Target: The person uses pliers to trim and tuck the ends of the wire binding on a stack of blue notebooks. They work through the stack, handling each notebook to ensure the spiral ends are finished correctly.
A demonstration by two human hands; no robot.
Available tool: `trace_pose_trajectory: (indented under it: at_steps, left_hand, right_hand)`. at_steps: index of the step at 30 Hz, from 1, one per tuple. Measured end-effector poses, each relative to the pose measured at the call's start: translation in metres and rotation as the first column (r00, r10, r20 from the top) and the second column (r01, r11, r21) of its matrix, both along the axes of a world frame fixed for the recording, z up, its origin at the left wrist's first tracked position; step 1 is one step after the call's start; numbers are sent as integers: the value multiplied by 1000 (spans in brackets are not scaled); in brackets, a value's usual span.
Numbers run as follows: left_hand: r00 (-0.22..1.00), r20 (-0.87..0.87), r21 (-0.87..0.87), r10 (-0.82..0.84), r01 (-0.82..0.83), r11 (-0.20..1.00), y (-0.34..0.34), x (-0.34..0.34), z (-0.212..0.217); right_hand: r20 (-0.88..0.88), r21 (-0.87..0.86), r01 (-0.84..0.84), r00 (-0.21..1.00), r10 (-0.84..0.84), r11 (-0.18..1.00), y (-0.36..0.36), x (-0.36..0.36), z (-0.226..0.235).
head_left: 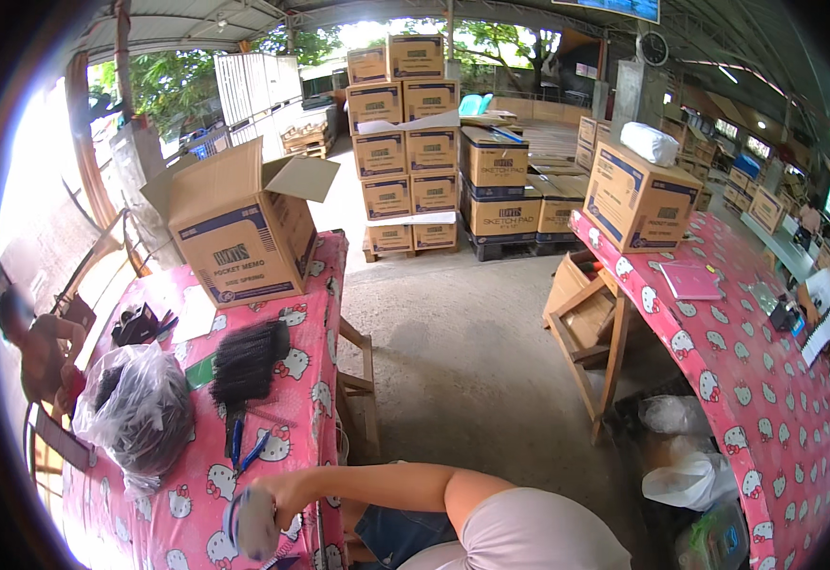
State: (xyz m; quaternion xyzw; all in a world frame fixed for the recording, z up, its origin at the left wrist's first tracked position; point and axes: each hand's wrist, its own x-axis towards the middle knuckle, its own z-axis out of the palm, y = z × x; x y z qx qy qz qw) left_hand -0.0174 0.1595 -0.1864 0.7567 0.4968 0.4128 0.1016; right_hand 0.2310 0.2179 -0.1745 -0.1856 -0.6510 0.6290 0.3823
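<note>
Head view: one open carton (pixel 244 228), one bag (pixel 140 408).

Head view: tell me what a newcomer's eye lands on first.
The pink cartoon-print tablecloths stand out on the tables at left and right. An open carton stands at the far end of the left table, with a tall stack of cartons on the floor behind. Near the bottom, a hand grips a blurred object over the left table, beside a clear bag of dark coils.
</note>
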Motion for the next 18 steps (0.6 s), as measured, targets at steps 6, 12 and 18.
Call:
trace_pose_trajectory:
  at_steps: [6,12,18]
  left_hand:
    - [998,-62,-34,19,-21,999,4,-6,-3]
    - [999,-23,-62,44,-45,997,13,-20,-13]
    - [993,106,56,45,-52,997,13,-18,-19]
  right_hand:
    - [138,351,216,950,-279,911,23,-16,-12]
    - [-8,-31,18,1000,-18,999,11,-18,4]
    - [280,392,189,908,-312,900,20,-30,-6]
